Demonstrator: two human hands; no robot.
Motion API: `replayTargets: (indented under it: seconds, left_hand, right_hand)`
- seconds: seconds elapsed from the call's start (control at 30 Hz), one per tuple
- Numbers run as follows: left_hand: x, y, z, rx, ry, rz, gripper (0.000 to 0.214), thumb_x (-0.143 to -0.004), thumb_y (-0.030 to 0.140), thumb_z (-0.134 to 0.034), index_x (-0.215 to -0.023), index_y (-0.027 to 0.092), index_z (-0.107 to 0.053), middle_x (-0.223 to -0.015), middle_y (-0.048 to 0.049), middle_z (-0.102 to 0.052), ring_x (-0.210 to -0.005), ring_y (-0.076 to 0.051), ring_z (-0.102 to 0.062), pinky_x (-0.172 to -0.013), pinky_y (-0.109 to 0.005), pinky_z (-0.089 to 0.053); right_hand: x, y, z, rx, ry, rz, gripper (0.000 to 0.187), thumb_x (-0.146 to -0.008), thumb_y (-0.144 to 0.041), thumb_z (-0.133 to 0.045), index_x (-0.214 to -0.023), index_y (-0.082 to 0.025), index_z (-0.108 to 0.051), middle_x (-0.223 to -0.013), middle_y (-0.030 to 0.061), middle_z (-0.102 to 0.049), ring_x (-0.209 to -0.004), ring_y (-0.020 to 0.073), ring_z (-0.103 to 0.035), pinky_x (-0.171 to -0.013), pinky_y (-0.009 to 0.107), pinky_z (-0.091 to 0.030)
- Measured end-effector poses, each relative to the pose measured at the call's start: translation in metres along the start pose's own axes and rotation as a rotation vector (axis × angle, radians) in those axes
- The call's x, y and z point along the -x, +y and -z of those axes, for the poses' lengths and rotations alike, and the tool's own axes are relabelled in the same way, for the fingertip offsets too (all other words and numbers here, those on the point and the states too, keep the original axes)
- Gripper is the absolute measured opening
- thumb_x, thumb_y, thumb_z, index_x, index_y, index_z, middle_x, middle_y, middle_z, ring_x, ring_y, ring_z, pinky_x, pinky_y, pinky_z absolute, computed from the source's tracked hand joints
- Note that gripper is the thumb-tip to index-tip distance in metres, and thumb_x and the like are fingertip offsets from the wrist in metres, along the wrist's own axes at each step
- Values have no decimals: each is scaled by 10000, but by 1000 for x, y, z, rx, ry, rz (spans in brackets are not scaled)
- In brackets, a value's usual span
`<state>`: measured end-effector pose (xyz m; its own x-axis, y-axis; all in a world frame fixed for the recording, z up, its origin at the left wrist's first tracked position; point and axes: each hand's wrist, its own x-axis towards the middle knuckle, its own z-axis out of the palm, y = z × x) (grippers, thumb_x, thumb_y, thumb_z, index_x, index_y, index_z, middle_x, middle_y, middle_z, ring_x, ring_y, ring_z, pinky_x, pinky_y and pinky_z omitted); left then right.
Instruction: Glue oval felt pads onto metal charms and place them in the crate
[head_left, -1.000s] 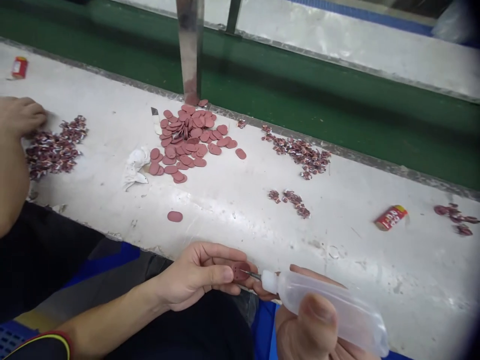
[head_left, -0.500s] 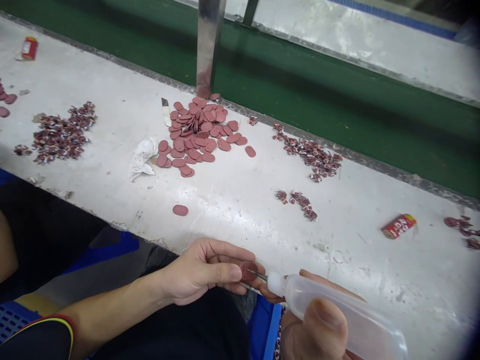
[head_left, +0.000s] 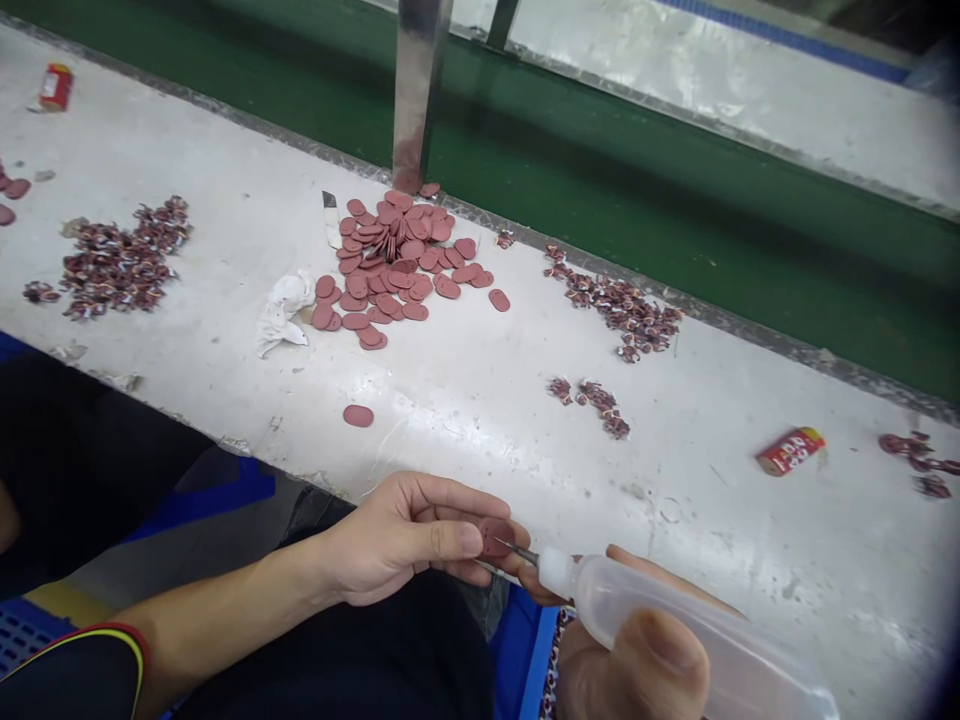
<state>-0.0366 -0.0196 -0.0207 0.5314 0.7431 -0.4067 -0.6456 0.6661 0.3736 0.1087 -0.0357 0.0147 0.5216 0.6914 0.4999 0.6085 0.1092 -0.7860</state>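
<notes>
Between thumb and fingers my left hand [head_left: 420, 540] grips a small reddish-brown oval disc [head_left: 496, 538] with tiny holes in it. My right hand [head_left: 637, 650] is wrapped round a translucent plastic squeeze bottle [head_left: 697, 620] with a thin metal needle tip [head_left: 517, 549]. The tip points left and meets or nearly meets the disc's face; exact contact cannot be made out. One loose oval disc [head_left: 358, 415] lies on the white table just beyond my left hand. Farther back is a heap of the same discs [head_left: 405, 255].
Clusters of small brown-and-white pieces lie left [head_left: 120, 265] and right [head_left: 626, 315]. Red cylinders rest at far left [head_left: 55, 87] and right [head_left: 791, 451]. A crumpled white cloth [head_left: 285, 310] and a blade [head_left: 331, 218] sit beside the heap. A metal post [head_left: 420, 90] rises behind; a blue bin [head_left: 525, 640] is below.
The bottle and my right hand have shifted slightly right and down. My left hand still grips the disc in nearly the same place. The whole view has drifted slightly.
</notes>
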Motion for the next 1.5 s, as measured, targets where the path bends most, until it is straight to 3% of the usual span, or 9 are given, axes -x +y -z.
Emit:
replayTargets:
  seconds: [0.1, 0.43, 0.6, 0.73, 0.9, 1.07, 1.27, 1.4, 1.5]
  left_hand:
    - [-1, 0, 0, -4, 8, 8, 313, -751, 292, -895, -1030, 174, -814, -996, -84, -834, -881, -169, -793, -716, -167, -625]
    - [1, 0, 1, -17, 2, 1, 311, -761, 307, -887, -1038, 186, -815, -1027, -89, -831, -885, -172, -795, -727, -174, -625]
    - [2, 0, 3, -18, 18, -1, 302, -780, 294, -871, -1051, 177, -810, -1051, -101, -826, -921, -177, -789, -741, -182, -625]
    - [2, 1, 2, -14, 26, -5, 288, -788, 286, -863, -1049, 177, -810, -1067, -106, -823, -956, -183, -785, -749, -176, -620]
    - [2, 1, 2, -27, 28, 0, 298, -785, 297, -864, -1050, 171, -809, -1072, -115, -821, -971, -198, -784, -751, -180, -621]
    - [3, 1, 1, -28, 29, 2, 310, -784, 299, -865, -1060, 171, -805, -1071, -114, -822, -970, -196, -784, -758, -183, -623]
    - [3, 2, -1, -20, 33, 0, 282, -780, 301, -869, -1030, 182, -813, -1050, -100, -827, -963, -187, -784, -744, -174, -616]
    - [2, 2, 0, -15, 34, -6, 281, -787, 297, -865, -1037, 180, -811, -1054, -113, -824, -944, -200, -790, -749, -187, -611]
    - [3, 4, 1, -18, 24, -22, 259, -799, 283, -855, -1032, 177, -812, -1062, -117, -821, -931, -198, -791, -750, -188, -603]
  right_hand:
    - [2, -11, -5, 48, 96, -107, 277, -903, -442, -725, -813, -180, -744, -688, 47, -661, -555, 186, -566, -543, 353, -384]
    - [3, -3, 4, 61, -43, -25, 224, -946, -423, -670, -862, -225, -732, -740, 59, -687, -582, 202, -600, -535, 375, -406]
    - [6, -9, 5, 104, -45, -79, 240, -936, -448, -673, -826, -239, -720, -712, 55, -674, -576, 217, -602, -527, 387, -398]
    - [6, -12, 1, 111, 14, -92, 282, -945, -468, -637, -788, -243, -702, -660, 49, -667, -524, 214, -582, -528, 392, -391]
    - [5, -14, -7, 85, 152, -99, 368, -860, -557, -701, -703, -224, -691, -595, 41, -617, -517, 206, -531, -535, 384, -357]
    - [5, -13, -3, 66, 113, -121, 376, -845, -545, -734, -710, -196, -702, -622, 27, -630, -530, 177, -541, -512, 355, -358]
    - [11, -1, 12, 36, -50, -95, 201, -894, -375, -714, -773, -215, -740, -745, 58, -687, -612, 209, -598, -549, 373, -401]
    - [0, 6, 16, -183, -99, -336, 241, -896, -476, -668, -861, -243, -719, -701, 75, -659, -559, 236, -608, -488, 394, -470]
    - [-19, 15, 12, -404, -307, -594, 398, -935, -583, -530, -853, -222, -675, -590, 32, -581, -448, 183, -576, -373, 312, -476]
